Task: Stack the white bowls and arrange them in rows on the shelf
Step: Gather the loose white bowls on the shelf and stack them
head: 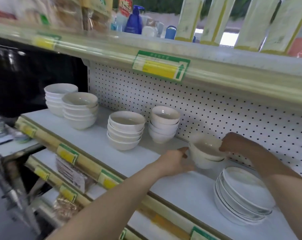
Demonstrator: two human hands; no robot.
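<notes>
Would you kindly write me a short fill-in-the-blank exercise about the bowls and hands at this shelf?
1. The left hand and the right hand together grip the held bowls, which are ____ in colour.
2. Left of them, ____ taller bowl stacks stand on the shelf.
3. The pile of shallow dishes lies to the ____ of the held bowls.

Missing words: white; four; right.

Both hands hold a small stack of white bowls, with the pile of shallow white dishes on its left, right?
No: the head view shows the pile of shallow white dishes on the right of the small stack of white bowls, which the left hand and right hand do hold.
</notes>
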